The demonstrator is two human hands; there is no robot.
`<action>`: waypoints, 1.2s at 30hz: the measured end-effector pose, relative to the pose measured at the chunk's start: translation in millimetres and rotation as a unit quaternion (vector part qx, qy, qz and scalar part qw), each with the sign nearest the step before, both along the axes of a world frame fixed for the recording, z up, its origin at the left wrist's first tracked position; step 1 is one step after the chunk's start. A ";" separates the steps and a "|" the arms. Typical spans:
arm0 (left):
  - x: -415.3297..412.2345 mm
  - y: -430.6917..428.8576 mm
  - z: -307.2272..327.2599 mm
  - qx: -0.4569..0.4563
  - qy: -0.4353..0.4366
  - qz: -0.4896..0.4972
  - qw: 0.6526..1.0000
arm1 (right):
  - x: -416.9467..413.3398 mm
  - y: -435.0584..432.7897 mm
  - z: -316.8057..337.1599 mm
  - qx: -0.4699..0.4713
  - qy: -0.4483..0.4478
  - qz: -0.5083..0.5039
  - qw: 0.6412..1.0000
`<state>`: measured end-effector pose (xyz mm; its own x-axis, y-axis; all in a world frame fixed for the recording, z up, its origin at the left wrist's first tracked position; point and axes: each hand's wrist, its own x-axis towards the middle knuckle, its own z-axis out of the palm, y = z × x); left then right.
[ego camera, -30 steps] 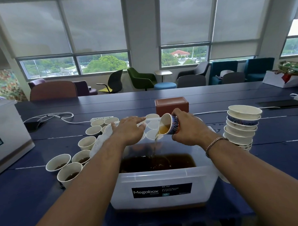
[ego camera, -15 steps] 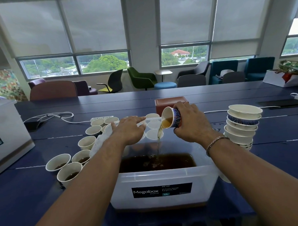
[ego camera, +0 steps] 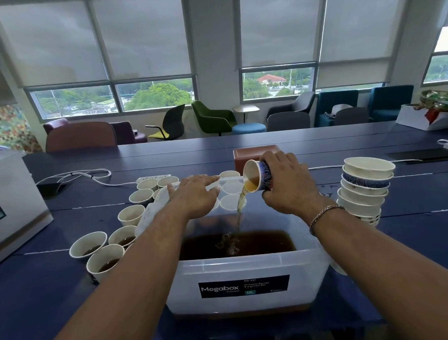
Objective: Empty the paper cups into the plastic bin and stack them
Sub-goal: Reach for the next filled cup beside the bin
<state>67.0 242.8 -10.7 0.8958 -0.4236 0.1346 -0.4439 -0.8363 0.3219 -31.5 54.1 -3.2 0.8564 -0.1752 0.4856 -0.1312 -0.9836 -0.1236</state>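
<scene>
Right hand (ego camera: 285, 184) grips tilted paper cup (ego camera: 258, 178) from the side, arm outstretched, brown liquid (ego camera: 262, 242) streaming into plastic bin (ego camera: 222, 271), near centre. Left hand (ego camera: 196, 196) flat, palm down, fingers straight, holding nothing, over bin's far-left rim. Stacked cups (ego camera: 366, 186) right of bin; filled cups (ego camera: 103, 257) left.

Office lounge / break area, upper floor. Long dark-blue tabletop (ego camera: 319, 145) w/ white power strip (ego camera: 154, 177) & white cable (ego camera: 89, 173). Behind it upholstered lounge seating: green armchair (ego camera: 210, 117), teal armchairs (ego camera: 390, 98), grey tub chair (ego camera: 287, 120), near a small pale round side table (ego camera: 246, 109). Wide windows w/ grey roller blinds (ego camera: 140, 37); treetops (ego camera: 160, 94) & a red roof (ego camera: 269, 78) below.
</scene>
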 end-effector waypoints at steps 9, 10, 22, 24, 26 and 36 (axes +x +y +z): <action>-0.1 0.1 0.1 0.001 -0.004 -0.001 1.000 | -0.3 1.0 1.1 -0.025 0.001 -0.003 1.000; 0.2 -0.1 0.1 0.002 -0.003 -0.002 1.000 | -0.2 1.1 1.4 -0.027 0.002 -0.004 1.000; -0.8 0.6 0.5 0.015 -0.003 -0.011 1.000 | -3.9 4.6 4.9 -0.044 -0.024 0.006 0.999; -1.9 0.9 0.8 0.015 -0.002 -0.011 1.000 | -4.8 5.8 5.2 -0.049 -0.035 0.010 0.998; -2.1 1.2 1.1 0.015 -0.002 -0.011 1.000 | -4.6 7.5 5.4 -0.055 -0.050 0.012 0.997; -1.3 1.1 1.2 0.015 -0.001 -0.013 1.000 | -1.8 11.6 8.4 -0.111 -0.105 0.013 0.988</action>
<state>65.7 243.9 -9.5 0.8846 -0.4498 0.1229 -0.4653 -0.8341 0.2964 -33.4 65.7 5.2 0.7354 -0.0225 0.6772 -0.0990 -0.9923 0.0745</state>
